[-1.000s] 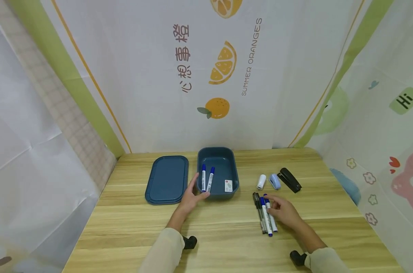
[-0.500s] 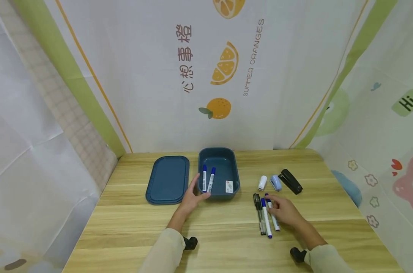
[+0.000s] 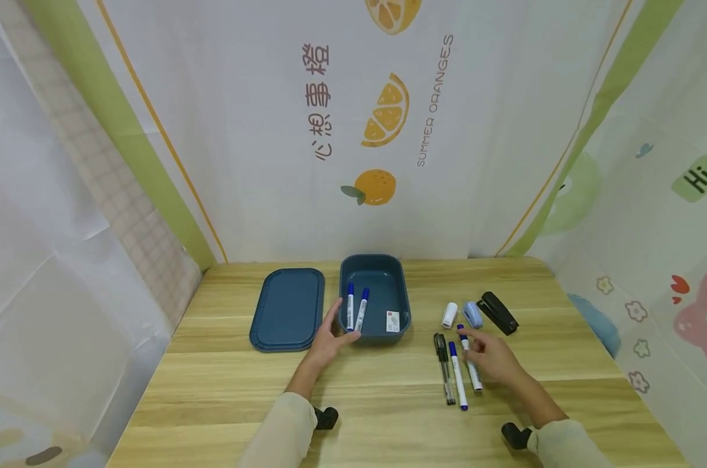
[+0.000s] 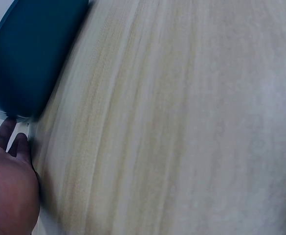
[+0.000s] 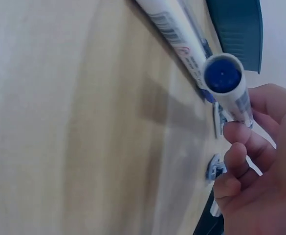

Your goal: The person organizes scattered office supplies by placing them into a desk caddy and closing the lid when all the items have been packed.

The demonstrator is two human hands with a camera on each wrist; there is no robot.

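Observation:
My right hand (image 3: pixel 496 357) pinches a white whiteboard marker (image 5: pixel 236 103) with a blue cap, between thumb and fingertips; in the right wrist view its blue tail end faces the camera. To its left lie another blue-capped whiteboard marker (image 3: pixel 458 377) and black-capped clear pens (image 3: pixel 445 370), side by side. My left hand (image 3: pixel 325 344) touches the near left corner of a dark blue box (image 3: pixel 405 292), fingers spread along its side and thumb at the front rim. Inside the box are two blue-capped markers (image 3: pixel 350 309) and a small white packet (image 3: pixel 392 321).
Left of the box lies its dark blue lid (image 3: pixel 289 309), flat on the wooden table (image 3: pixel 213 390). Behind the right hand are a white small object (image 3: pixel 449 314), a light blue mini stapler (image 3: pixel 472 314) and a black stapler (image 3: pixel 497 312). Printed curtain (image 3: pixel 260 162) hangs behind the table.
The right hand has drawn its marker away from the neighbouring one, slightly right and toward the back, and the marker's front is lifted. The left hand stays at the box.

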